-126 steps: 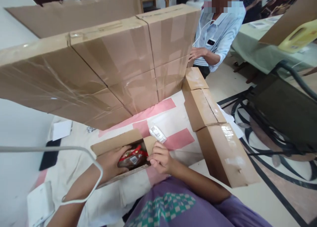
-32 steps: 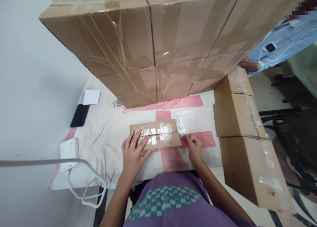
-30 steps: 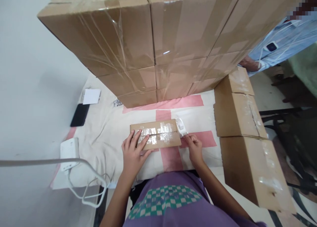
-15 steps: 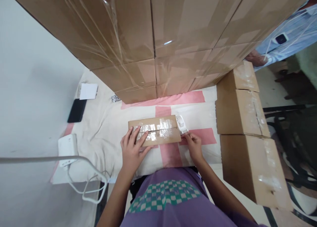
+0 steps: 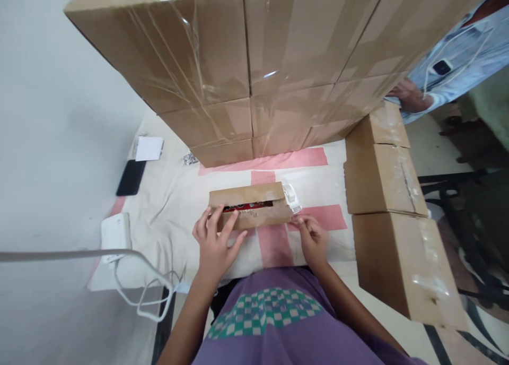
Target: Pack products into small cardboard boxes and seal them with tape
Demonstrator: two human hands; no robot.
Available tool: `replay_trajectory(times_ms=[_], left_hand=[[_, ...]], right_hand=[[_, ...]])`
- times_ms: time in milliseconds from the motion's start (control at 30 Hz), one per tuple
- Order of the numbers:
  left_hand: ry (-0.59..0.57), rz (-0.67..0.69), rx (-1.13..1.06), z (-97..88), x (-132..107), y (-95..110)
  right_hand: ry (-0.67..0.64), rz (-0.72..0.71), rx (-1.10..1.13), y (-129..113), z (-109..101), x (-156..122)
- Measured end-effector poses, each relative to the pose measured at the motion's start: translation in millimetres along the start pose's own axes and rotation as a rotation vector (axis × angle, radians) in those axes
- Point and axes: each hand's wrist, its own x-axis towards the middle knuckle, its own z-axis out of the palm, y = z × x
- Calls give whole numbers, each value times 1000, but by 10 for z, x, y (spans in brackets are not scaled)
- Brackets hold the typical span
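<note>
A small brown cardboard box [image 5: 274, 191] lies on the cloth in front of me. Its top flaps stand slightly apart, and something red with printing [image 5: 248, 206] shows through the slit. My left hand [image 5: 214, 235] rests with spread fingers on the box's left end. At the right end, a white tape dispenser-like tool [image 5: 291, 197] lies against the box. Just below that tool, my right hand [image 5: 312, 240] has thumb and forefinger pinched together by the box's near right corner. What they pinch, if anything, is too small to make out.
A tall wall of taped cartons [image 5: 286, 110] stands behind the box. More cartons [image 5: 397, 179] line the right side. To the left are a black phone [image 5: 131, 177], white paper [image 5: 149, 148] and a white cabled device [image 5: 116, 235]. Another person's hand [image 5: 409, 94] is at upper right.
Shiny tape covered the box's top seam earlier; now it does not show there, and the flaps have parted over the red contents. Both hands stay in nearly the same places.
</note>
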Motion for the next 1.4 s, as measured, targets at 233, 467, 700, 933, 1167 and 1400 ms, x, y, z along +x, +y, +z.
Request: replay_trajectory(times_ms=[233, 467, 700, 933, 1167, 1400], left_hand=[[52, -20, -426, -227, -57, 474], [-268, -346, -1194, -220, 45, 709], [-205, -490, -1249, -190, -9, 705], [234, 98, -565, -472, 55, 409], [-325, -157, -513, -544, 592, -206], [-479, -143, -322, -157, 696, -567]], right_hand=[[-232, -536, -29, -620, -17, -70], [-468, -585, -123, -623, 15, -67], [-497, -713, -224, -671, 106, -55], [-338, -576, -515, -725, 231, 215], [-627, -645, -984, -639, 571, 577], [-633, -669, -1003, -591, 560, 582]])
